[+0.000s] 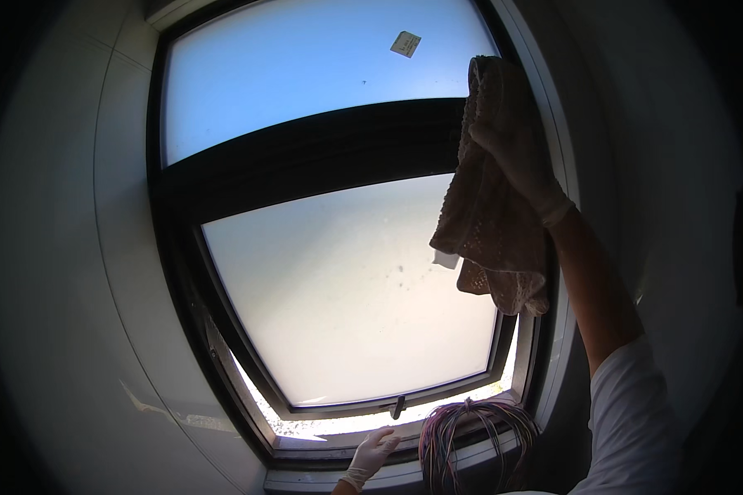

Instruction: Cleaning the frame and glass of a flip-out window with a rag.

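Observation:
My right hand (520, 161), in a pale glove, grips a brown textured cloth (492, 223) high on the right side of the window frame. The cloth hangs down over the dark crossbar (322, 139) and part of the lower pane (353, 297). My left hand (373, 453), also gloved, is low by the bottom edge of the frame, just under the window handle (397, 408). Its fingers are slightly apart and nothing shows in it; whether they touch the frame is unclear.
The lower sash is tilted ajar, with bright gaps along its sides and bottom. A tied bundle of coloured wires (477, 433) lies over the sill at the lower right. On the upper pane (285, 80) is a small sticker (405, 44) with writing. Pale wall panels (124, 260) stand at left.

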Motion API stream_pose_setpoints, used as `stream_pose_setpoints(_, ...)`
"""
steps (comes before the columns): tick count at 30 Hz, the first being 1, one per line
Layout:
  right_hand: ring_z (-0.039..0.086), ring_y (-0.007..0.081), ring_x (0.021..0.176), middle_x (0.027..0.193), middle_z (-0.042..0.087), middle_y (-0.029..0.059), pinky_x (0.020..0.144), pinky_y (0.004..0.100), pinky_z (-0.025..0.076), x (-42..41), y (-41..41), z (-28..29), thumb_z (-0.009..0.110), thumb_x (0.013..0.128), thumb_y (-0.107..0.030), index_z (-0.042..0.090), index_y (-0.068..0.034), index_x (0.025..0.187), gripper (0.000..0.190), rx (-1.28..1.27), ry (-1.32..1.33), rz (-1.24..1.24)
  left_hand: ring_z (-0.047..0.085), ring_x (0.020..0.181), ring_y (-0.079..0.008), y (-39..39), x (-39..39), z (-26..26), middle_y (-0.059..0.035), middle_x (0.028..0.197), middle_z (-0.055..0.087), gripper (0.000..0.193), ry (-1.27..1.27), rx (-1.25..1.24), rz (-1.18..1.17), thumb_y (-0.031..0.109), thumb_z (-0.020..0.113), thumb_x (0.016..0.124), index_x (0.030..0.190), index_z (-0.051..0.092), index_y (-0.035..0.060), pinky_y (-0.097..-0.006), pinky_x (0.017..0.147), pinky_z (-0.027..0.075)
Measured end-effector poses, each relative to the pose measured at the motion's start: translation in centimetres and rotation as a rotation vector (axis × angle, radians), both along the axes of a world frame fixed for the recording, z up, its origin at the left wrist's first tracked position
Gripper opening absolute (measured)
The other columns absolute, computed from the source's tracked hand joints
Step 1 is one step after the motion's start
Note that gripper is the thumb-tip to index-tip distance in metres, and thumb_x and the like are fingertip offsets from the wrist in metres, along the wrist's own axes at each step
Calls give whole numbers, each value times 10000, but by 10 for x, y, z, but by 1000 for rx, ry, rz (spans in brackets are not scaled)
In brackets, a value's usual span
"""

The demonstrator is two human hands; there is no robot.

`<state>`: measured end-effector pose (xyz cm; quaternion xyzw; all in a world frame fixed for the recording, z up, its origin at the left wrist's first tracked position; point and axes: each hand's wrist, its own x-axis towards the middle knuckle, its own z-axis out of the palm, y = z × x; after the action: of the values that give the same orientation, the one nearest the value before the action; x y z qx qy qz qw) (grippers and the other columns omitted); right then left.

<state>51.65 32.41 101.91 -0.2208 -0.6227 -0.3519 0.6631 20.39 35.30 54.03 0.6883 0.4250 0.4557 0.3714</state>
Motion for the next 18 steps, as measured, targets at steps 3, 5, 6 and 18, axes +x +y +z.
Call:
stream_pose_setpoints(3,583,309,953,1050,579,126,802,431,489,61,18,50,667,793,-332,599,-109,1046,344,183,-130,-648,547,1112,-257,9,-12,-13,-148,1140,610,416,299,102,196,372,689,830,1069,649,34,-381,974,402)
stream_pose_setpoints(5,600,289,964,1059,588,120,805,416,497,94,56,67,643,817,-338,619,-132,1037,303,246,-68,-691,549,1098,-256,9,-40,-38,-131,1132,609,352,528,130,406,327,712,797,1003,655,47,-407,962,393)
stream_pose_setpoints(6,613,284,976,1114,587,106,810,390,507,93,66,67,585,861,-275,619,-119,1055,251,67,-5,-799,500,1184,-265,6,-56,-50,-122,1159,602,314,477,54,454,308,725,773,944,660,53,-439,1004,342)
stream_pose_setpoints(18,621,211,985,1059,625,29,746,372,532,-63,56,69,484,885,-158,602,-140,996,163,359,-497,-1174,480,1182,-331,-27,-88,-119,-147,1290,529,245,444,363,723,292,678,773,875,665,69,-447,998,378)
